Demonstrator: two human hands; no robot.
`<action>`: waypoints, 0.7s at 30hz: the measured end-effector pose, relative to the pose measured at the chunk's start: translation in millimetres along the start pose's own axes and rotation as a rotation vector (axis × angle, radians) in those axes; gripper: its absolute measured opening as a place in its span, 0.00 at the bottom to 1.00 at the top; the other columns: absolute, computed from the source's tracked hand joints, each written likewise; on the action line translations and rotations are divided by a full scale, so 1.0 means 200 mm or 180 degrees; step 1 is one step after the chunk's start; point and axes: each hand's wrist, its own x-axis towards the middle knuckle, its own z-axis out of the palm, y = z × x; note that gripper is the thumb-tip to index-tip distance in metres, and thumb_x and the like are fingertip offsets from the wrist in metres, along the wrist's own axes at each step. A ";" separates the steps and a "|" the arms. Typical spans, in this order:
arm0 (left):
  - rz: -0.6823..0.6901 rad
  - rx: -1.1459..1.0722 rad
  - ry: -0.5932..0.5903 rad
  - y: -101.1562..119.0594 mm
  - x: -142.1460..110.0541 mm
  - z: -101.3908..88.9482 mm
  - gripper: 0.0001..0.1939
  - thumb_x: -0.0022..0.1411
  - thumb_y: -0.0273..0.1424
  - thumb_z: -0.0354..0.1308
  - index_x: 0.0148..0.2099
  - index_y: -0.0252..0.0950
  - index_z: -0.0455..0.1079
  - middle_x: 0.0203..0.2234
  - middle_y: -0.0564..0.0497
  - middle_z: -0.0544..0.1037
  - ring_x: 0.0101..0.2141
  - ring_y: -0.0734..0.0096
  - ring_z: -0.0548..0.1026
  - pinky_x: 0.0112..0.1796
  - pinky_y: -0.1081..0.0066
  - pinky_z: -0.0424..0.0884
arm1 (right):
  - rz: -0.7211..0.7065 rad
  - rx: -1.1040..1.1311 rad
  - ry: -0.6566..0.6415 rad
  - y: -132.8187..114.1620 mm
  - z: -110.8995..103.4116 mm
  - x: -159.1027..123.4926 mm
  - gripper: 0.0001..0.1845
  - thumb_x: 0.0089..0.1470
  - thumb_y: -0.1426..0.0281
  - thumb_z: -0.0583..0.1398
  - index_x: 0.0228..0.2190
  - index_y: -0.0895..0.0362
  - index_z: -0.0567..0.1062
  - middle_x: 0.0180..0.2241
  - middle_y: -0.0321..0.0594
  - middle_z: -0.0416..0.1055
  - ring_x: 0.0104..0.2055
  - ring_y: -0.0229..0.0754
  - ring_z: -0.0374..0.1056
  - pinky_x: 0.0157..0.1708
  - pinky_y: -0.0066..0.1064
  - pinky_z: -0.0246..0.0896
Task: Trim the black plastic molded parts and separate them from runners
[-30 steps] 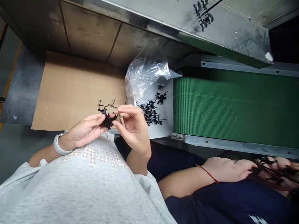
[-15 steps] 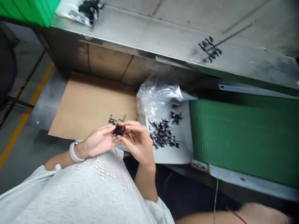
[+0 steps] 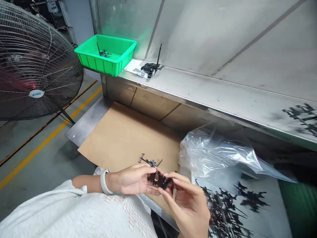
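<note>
My left hand [image 3: 135,180], with a white band at the wrist, is closed on one end of a small black plastic part [image 3: 159,179]. My right hand [image 3: 189,198] pinches the other end between thumb and fingertips. A thin, pale strip-like object [image 3: 174,193] shows inside my right hand; its kind I cannot make out. Just beyond my fingers, a black branched piece [image 3: 148,161] with thin rods appears above the brown sheet; whether it joins the held part I cannot tell.
A white tray [image 3: 279,211] with many black branched parts [image 3: 228,211] and clear plastic film [image 3: 213,155] lies right. Brown cardboard [image 3: 128,135] covers the surface ahead. A metal ledge [image 3: 193,86] bears a green bin [image 3: 106,64] and black parts [image 3: 151,67]. A large fan [image 3: 37,66] stands left.
The view has swung left and up, bringing the whole green bin and the fan into sight. Both hands stay on the black part. Another person's arm at lower right has left the view.
</note>
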 end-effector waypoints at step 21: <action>-0.0107 0.0084 0.0273 0.09 -0.10 0.03 0.04 0.60 0.26 0.65 0.34 0.29 0.77 0.34 0.48 0.78 0.38 0.72 0.77 0.40 0.72 0.74 | 0.0314 0.0571 0.0543 -0.02 0.11 -0.02 0.07 0.61 0.74 0.58 0.41 0.52 0.71 0.36 0.35 0.67 0.24 0.27 0.66 0.24 0.21 0.65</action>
